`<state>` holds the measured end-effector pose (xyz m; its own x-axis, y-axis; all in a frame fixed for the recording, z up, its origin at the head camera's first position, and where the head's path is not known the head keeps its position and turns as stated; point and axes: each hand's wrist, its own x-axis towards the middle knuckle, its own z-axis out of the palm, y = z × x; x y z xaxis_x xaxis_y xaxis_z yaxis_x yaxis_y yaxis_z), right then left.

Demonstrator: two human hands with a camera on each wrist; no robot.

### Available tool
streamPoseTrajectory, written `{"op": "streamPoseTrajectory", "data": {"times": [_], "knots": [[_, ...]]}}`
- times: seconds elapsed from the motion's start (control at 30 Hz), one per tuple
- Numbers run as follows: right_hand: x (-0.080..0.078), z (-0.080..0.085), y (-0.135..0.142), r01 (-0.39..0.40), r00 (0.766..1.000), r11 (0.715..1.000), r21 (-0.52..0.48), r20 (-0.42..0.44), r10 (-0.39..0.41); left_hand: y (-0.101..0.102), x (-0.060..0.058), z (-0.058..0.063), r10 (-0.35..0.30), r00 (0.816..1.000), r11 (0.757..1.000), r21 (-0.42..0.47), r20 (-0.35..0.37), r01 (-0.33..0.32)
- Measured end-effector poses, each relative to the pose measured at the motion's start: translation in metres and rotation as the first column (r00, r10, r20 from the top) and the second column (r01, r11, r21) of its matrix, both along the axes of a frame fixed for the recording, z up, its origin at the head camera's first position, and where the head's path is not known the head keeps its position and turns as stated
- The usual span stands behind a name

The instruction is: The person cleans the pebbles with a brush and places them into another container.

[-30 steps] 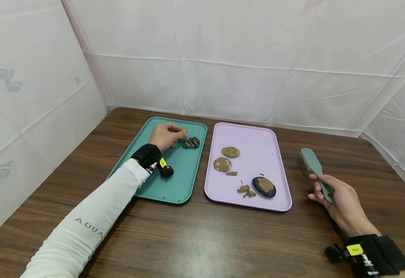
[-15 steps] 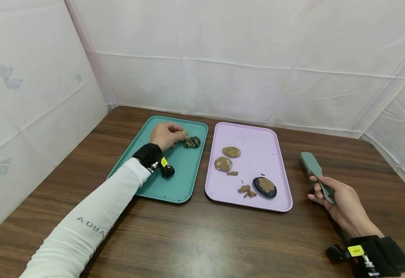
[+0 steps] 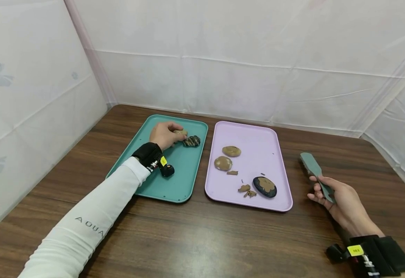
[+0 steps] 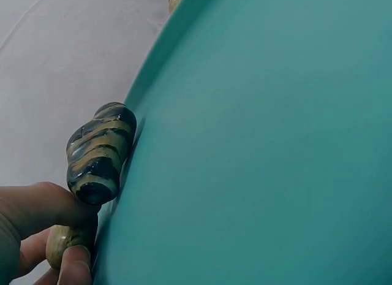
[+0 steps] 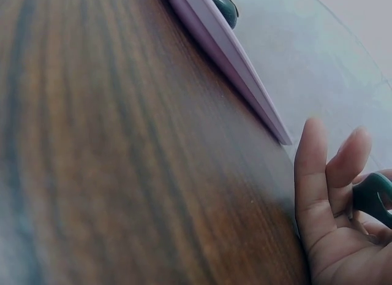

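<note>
In my head view the left grip [image 3: 165,136] pinches a tan pebble [image 3: 181,132] between thumb and fingers, over the far part of the teal tray [image 3: 174,189]; whether the pebble rests on the tray I cannot tell. Just right of those fingertips lies a black-and-tan striped stone [image 3: 191,141], its long axis running outward from the grip; my left wrist view puts its near end right by a finger, contact uncertain. I judge that closeness the relation to mind, since shifting the pebble could nudge the stone. My right grip [image 3: 341,200] is well apart, pinching the handle of a grey-green spatula [image 3: 311,164], blade pointing forward and leftward from it; the lilac tray [image 3: 251,148] lies between the grips; the left is plainly nearer the striped stone.
</note>
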<state>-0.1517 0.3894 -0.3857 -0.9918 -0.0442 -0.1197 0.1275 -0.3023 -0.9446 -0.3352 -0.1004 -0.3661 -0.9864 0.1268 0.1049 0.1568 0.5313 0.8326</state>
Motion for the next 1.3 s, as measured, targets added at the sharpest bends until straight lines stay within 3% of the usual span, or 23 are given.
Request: {"op": "streamPoseTrajectory", "data": {"times": [0.47,1.3], "knots": [[0.0,0.0031,-0.003,0.028,0.999,1.0,0.013,0.034,-0.028,-0.0034,-0.0011,-0.0014,-0.019,1.0,1.0,-0.003,0.001,0.019],[0.0007,0.0011,-0.0043,0.035,0.999,0.999,0.037,0.002,-0.035,-0.0023,0.0021,-0.0049,-0.008,1.0,0.998,0.056,-0.018,0.009]]}}
